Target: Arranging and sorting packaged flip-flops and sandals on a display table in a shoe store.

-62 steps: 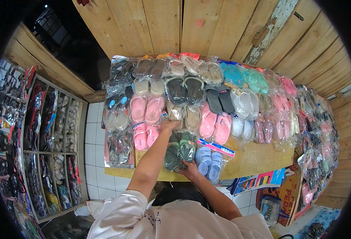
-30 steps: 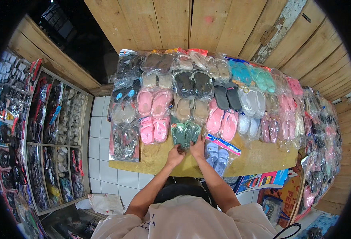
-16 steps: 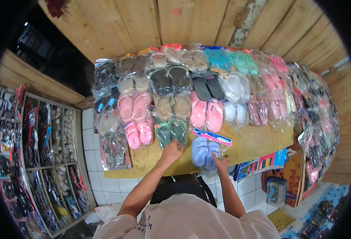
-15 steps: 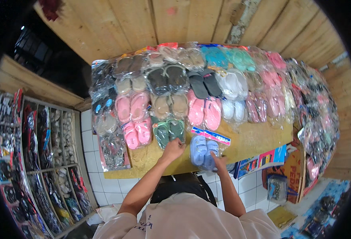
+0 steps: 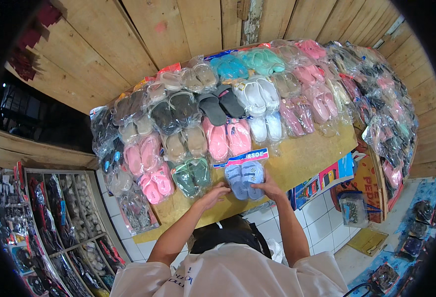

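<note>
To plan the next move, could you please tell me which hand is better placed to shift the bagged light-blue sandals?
Probably the right hand: it rests on the light-blue sandals, while the left hand only touches their left edge.

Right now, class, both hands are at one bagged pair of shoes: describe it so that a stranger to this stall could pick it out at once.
Find the wooden table covered with bagged sandals before the plank wall. At its near edge, the left hand and right hand touch the pale blue clogs. It is the only blue pair in the front row, right of the dark green sandals, under a blue and red card label.
</note>
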The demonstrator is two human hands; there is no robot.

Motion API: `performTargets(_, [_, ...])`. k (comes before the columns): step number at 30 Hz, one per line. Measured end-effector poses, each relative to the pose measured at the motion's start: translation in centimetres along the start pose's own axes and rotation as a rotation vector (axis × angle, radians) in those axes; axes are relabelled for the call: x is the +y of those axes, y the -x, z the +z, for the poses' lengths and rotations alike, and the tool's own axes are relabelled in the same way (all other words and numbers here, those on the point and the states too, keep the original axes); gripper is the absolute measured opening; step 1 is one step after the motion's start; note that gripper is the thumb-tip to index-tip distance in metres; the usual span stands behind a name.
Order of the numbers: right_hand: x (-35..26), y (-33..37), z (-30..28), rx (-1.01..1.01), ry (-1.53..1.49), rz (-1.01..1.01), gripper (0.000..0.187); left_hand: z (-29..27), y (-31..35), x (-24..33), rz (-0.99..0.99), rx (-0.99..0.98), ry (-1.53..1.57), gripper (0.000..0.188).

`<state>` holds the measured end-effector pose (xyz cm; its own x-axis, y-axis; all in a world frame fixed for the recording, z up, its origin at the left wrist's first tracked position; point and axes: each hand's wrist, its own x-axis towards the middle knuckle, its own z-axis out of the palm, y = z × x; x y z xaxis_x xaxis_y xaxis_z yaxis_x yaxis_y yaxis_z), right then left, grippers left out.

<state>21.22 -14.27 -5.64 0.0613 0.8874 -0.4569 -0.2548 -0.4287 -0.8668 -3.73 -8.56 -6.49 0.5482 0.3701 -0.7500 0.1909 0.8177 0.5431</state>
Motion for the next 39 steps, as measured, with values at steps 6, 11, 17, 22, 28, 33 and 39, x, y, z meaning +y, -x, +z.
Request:
performTargets(6, [3.7,1.7,-1.9,0.13,-0.215,0.104,0.075,-1.8,-4.0,1.9,0.005,0.179,0.215,0.04])
performTargets(11, [3.8,5.3,-5.7,0.226,-0.324,0.103,0.066,2.2,-7.6,4.8,0.182,0.156,0.804,0.046])
performTargets(17, [4.8,2.8,-7.2,0.199,0.103,0.155,0.06,3.4,-9.3,7.6,0.371,0.023,1.12,0.043])
performTargets(22, [2.8,-5.2,-2.5,0.107,-0.026,0.197,0.06,5.2,-7.6,8.7,0.36,0.054,1.164,0.035])
performTargets(28, [-0.8,-10.7,0.2,-0.014,0.13,0.082,0.058,2.9,-3.7,7.4,0.36,0.176,0.609,0.04])
performTargets(33, [2.0,-8.9,3.4,0.142,-0.026,-0.063,0.056,5.2,0.3,0.7,0.525,0.634,-0.5,0.058])
performTargets(39, [4.0,-7.0,5.1,0.452,0.76,-0.263,0.067,5.2,-0.1,-0.3,0.402,0.533,-1.145,0.081])
